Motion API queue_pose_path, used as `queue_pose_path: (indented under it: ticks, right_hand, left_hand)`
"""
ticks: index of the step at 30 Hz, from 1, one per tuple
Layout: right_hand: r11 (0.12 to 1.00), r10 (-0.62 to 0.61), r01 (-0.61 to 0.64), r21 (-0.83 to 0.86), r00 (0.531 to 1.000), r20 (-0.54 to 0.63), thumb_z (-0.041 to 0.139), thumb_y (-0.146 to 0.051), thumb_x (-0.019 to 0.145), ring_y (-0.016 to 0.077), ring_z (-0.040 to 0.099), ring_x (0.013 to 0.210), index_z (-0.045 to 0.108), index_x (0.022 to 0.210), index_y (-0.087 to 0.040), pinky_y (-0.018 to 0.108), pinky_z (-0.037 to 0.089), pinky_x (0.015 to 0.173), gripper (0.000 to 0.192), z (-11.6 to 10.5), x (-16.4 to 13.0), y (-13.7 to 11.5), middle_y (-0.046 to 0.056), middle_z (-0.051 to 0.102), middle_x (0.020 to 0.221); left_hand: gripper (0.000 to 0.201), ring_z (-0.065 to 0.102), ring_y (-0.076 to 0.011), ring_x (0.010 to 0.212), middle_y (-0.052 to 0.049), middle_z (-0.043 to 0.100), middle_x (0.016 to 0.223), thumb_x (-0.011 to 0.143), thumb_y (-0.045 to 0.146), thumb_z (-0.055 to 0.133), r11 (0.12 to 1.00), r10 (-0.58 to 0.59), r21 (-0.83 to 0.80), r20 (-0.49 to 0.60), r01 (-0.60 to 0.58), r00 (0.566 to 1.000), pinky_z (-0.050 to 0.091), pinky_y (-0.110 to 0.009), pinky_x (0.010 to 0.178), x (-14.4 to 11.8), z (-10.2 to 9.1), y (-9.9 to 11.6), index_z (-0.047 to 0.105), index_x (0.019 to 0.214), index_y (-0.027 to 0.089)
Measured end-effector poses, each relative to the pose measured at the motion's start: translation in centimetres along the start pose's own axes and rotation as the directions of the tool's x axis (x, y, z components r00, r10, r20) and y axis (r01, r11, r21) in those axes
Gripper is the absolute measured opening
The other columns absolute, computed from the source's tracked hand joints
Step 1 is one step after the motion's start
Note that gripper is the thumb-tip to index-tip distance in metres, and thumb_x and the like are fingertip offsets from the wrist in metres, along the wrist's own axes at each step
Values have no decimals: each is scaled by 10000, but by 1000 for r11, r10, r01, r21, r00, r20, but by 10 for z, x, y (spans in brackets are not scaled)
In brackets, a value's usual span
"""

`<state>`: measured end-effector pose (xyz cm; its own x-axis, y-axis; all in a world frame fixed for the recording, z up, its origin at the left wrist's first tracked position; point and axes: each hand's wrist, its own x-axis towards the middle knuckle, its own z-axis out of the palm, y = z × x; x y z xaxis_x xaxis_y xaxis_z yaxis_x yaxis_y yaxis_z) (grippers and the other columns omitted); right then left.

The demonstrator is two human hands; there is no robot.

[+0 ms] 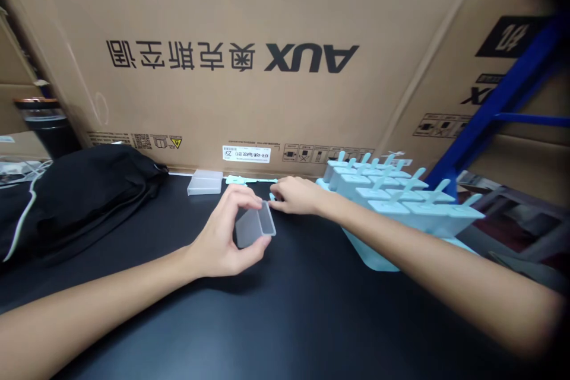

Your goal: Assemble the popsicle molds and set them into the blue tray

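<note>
**Hand Positions and Parts Layout: Popsicle Mould Set, Black Tabletop**

L hand (227, 240): holds translucent rect. container (253, 228) above tabletop (289, 314); thumb on lower side, fingertips on upper side, spread to container width; container tilted, open end toward R hand; interior visible thru opening.

R hand (298, 195): just beyond container's open end, low over tabletop; fingers curled, thumb side partly hidden; small lt-blue piece (272, 196) shows at fingertips; cannot tell if gripped or only touched.

Adjacent parts: lt-blue flat strip (238, 180) lies behind hands, near base of carton; second translucent container (205, 182) lies left of strip, near same carton.

Right side: lt-blue popsicle mould set (388, 208) stands on tabletop, lids on, stick handles pointing up; R forearm passes in front of it, hiding part of its body.

Surroundings: AUX carton (249, 101) stands behind work area, lettering upside down; white label (247, 154) near its lower edge; black cloth bag (98, 190) at left, w/ white cable (27, 208) across it; dk tumbler (52, 133) behind bag; blue metal frame (499, 107) at far right.
</note>
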<state>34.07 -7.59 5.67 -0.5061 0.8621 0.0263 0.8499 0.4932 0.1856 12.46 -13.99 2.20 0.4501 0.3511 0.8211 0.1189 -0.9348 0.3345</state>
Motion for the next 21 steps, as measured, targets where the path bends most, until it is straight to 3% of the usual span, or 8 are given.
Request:
queue_pose_path:
  ticks: [5,9,11,13,15,18,21]
  right_hand:
    - [996,38,-33,87,998,-50,543,-273,779,147,560,676,577,850,-179,264,318,563,123,1,-30,-5,49,650,798]
    - [955,97,-65,288,990,-101,550,-203,733,107,484,573,529,748,-185,252,300,545,32,2,-53,-5,1,583,651]
    - [894,113,-65,442,990,-82,562,-223,756,101,472,555,517,674,-184,247,311,539,101,-3,-65,-5,-8,562,607]
    - [754,148,-71,653,987,-62,596,-287,787,105,499,565,549,683,-182,243,345,541,155,-13,-77,-7,-5,587,616]
    - [533,199,-45,845,977,-73,639,-361,799,113,540,594,599,748,-178,244,392,563,194,-23,-88,-12,6,623,652]
    - [233,228,55,971,967,-110,672,-421,808,107,556,594,644,789,-167,242,425,583,256,-30,-99,-25,12,632,646]
    - [107,150,46,993,987,-62,662,-444,831,93,555,577,656,758,-150,223,414,564,303,-23,-100,-42,13,627,631]
  left_hand:
    - [439,557,-233,1022,-88,503,1078,752,188,744,997,45,-68,72,-40,996,510,-431,881,-4,3,-1,471,1097,197]
    - [481,577,-238,1048,-87,486,1107,740,196,775,989,29,-147,70,-19,997,545,-431,887,-5,5,-5,478,1118,201]
    - [516,584,-237,1062,-82,468,1118,731,180,786,978,23,-210,56,-11,998,563,-418,885,-6,7,-5,474,1142,205]
    - [562,585,-237,1081,-79,444,1133,727,148,785,962,31,-271,17,-25,999,575,-409,883,-6,8,-5,452,1175,213]
    - [603,579,-241,1105,-79,428,1148,725,112,778,954,59,-292,-33,-66,998,577,-416,889,-6,10,-6,425,1201,223]
    - [633,573,-245,1113,-82,428,1153,714,79,775,958,110,-259,-57,-121,992,574,-425,884,-6,11,-7,406,1208,223]
    - [648,567,-236,1069,-82,459,1119,686,99,801,973,157,-163,-51,-164,986,557,-436,877,-6,10,-9,412,1193,207]
